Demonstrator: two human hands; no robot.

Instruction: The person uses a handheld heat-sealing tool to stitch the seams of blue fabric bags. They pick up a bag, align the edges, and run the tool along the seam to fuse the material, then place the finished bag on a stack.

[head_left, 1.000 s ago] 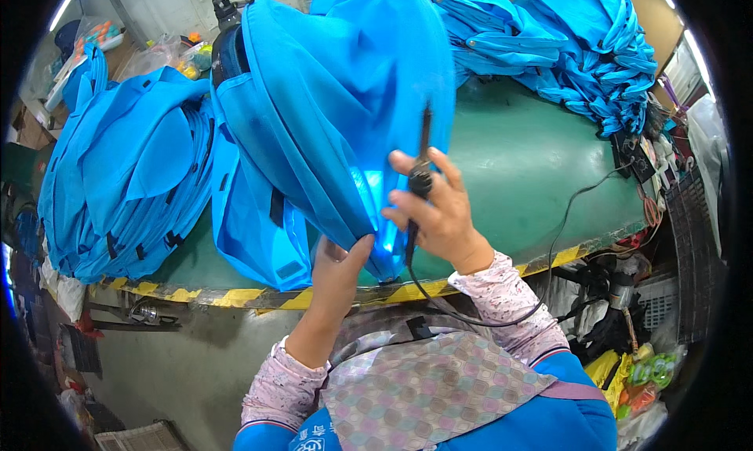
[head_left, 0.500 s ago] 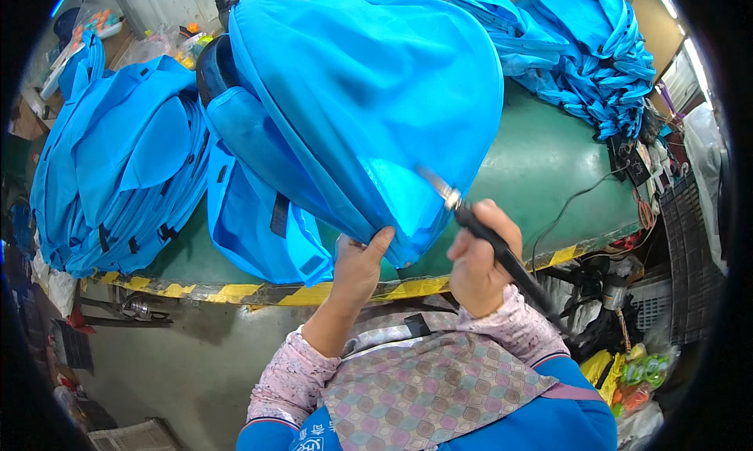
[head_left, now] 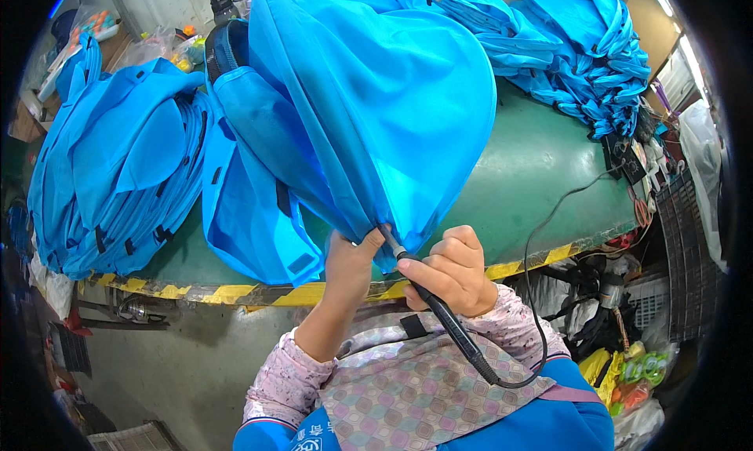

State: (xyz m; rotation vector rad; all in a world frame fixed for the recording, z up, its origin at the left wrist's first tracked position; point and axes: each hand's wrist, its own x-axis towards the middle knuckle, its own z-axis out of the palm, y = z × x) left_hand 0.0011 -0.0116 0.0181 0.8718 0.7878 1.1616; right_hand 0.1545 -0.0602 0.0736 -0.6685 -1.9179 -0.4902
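My left hand is closed on the lower corner of a blue fabric bag, thumb by its seam. My right hand grips the black handle of a corded iron-like tool; its metal tip is at that corner, just beside my left thumb, and whether it touches the fabric is hard to tell. The bag has curved piped seams and a dark mesh part at its left. A loose blue piece with black strips lies beside it on the green table.
Piles of blue fabric pieces lie left and back right. A black bottle stands behind the bag. The table edge has yellow-black tape. A cord runs to the table's right end; below right are bags and clutter.
The tool has swung from pointing up over the fabric down to the bag's lower corner, its handle now slanting toward my body. My right hand moved lower; my left hand still holds the corner.
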